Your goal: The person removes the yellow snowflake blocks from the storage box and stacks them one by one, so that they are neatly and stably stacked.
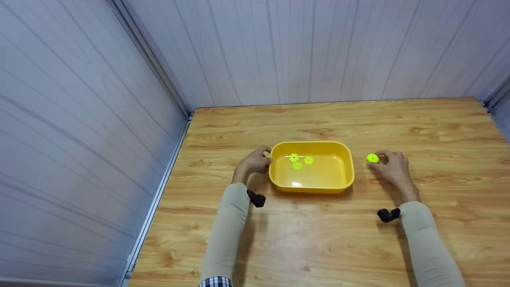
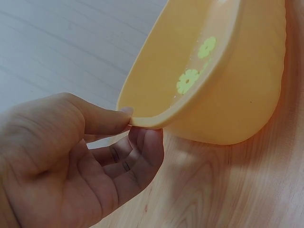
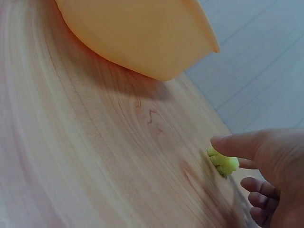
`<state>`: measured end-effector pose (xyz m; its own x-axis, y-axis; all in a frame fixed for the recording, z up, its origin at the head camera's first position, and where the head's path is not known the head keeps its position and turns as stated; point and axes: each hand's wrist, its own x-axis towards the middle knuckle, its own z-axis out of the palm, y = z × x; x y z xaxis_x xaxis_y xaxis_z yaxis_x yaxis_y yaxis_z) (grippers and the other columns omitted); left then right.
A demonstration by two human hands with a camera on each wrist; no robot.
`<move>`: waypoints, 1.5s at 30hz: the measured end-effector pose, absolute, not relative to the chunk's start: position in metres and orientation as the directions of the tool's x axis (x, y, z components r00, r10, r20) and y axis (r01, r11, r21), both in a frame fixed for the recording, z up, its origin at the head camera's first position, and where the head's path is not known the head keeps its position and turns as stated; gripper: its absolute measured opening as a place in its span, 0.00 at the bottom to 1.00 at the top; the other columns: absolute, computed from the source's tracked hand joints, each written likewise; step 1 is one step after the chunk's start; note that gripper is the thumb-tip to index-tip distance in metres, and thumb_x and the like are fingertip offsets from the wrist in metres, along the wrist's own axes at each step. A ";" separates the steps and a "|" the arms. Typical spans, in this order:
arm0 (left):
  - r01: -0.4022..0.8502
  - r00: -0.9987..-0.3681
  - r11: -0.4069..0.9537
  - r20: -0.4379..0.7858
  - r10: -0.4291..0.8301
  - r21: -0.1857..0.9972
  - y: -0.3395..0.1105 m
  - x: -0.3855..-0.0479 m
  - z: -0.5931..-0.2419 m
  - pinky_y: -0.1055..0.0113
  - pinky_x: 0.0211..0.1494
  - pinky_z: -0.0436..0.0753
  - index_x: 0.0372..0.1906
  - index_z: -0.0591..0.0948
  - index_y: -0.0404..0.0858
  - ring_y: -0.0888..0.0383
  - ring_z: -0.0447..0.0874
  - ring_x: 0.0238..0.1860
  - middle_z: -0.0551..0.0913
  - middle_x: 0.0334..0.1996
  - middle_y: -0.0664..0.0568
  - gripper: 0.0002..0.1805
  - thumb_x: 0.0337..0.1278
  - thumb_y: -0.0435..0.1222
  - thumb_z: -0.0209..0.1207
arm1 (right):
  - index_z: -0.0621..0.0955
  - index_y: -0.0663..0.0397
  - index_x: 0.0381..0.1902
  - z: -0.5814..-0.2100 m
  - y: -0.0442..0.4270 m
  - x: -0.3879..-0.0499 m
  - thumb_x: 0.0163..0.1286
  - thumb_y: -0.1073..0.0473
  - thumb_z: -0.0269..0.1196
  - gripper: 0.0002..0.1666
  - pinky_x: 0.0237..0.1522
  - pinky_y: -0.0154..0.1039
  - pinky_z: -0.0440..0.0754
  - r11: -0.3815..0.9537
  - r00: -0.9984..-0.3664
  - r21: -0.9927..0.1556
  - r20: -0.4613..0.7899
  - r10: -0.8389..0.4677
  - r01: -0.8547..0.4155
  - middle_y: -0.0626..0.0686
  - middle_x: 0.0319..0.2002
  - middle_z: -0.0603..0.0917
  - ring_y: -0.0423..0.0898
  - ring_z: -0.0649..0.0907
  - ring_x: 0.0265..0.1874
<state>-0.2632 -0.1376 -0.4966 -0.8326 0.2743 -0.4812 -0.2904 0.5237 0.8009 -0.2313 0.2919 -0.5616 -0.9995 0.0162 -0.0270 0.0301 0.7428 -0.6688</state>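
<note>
A yellow basin (image 1: 312,187) stands on the wooden table with several flat yellow-green flower pieces (image 1: 308,160) inside. At its left end my left hand (image 1: 256,161) pinches the rim between thumb and fingers; the left wrist view shows the thumb on top of the rim (image 2: 147,122) and curled fingers beneath. To the right of the basin, my right hand (image 1: 393,166) holds a small yellow-green piece or stack (image 1: 372,158) between thumb and index finger. In the right wrist view this piece (image 3: 223,162) is close to the tabletop; whether it touches is unclear.
The wooden table (image 1: 303,239) extends around the basin. A pale panel wall (image 1: 299,52) rises behind it, and another (image 1: 79,139) stands along the left side. Black wrist-mounted devices (image 1: 256,199) sit on both sleeves.
</note>
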 end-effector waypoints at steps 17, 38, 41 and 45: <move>-0.322 -0.826 0.497 -0.496 0.268 0.805 -0.137 -0.264 -0.498 0.50 0.54 0.79 0.64 0.66 0.39 0.57 0.75 0.32 0.75 0.41 0.41 0.20 0.70 0.34 0.47 | 0.74 0.68 0.57 -0.564 0.288 -0.234 0.65 0.51 0.63 0.30 0.49 0.59 0.62 0.750 -0.999 -0.661 0.022 0.026 0.005 0.69 0.49 0.68 0.67 0.63 0.51; -0.307 -0.833 0.522 -0.490 0.257 0.796 -0.137 -0.263 -0.497 0.51 0.53 0.80 0.63 0.67 0.40 0.57 0.77 0.33 0.76 0.39 0.44 0.19 0.70 0.35 0.48 | 0.73 0.67 0.58 -0.565 0.286 -0.232 0.66 0.50 0.63 0.31 0.52 0.61 0.62 0.750 -0.998 -0.662 0.030 0.053 0.020 0.71 0.53 0.67 0.68 0.62 0.54; -0.305 -0.833 0.517 -0.488 0.263 0.800 -0.136 -0.262 -0.496 0.53 0.51 0.80 0.63 0.67 0.39 0.56 0.76 0.33 0.75 0.38 0.45 0.19 0.70 0.35 0.48 | 0.74 0.67 0.57 -0.565 0.286 -0.232 0.66 0.50 0.63 0.31 0.51 0.60 0.61 0.753 -0.998 -0.658 0.036 0.051 0.015 0.71 0.52 0.67 0.68 0.62 0.54; -0.307 -0.830 0.505 -0.487 0.273 0.807 -0.137 -0.262 -0.496 0.56 0.48 0.80 0.64 0.66 0.38 0.56 0.75 0.32 0.73 0.37 0.46 0.20 0.70 0.34 0.47 | 0.74 0.69 0.56 -0.566 0.285 -0.232 0.66 0.49 0.63 0.31 0.52 0.61 0.60 0.754 -0.998 -0.657 0.046 0.046 0.004 0.72 0.52 0.67 0.69 0.62 0.54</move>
<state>-0.2620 -0.1372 -0.4958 -0.8299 0.2731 -0.4865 -0.3066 0.5052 0.8067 -0.2318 0.2854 -0.5658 -0.9979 0.0457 0.0462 0.0041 0.7538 -0.6571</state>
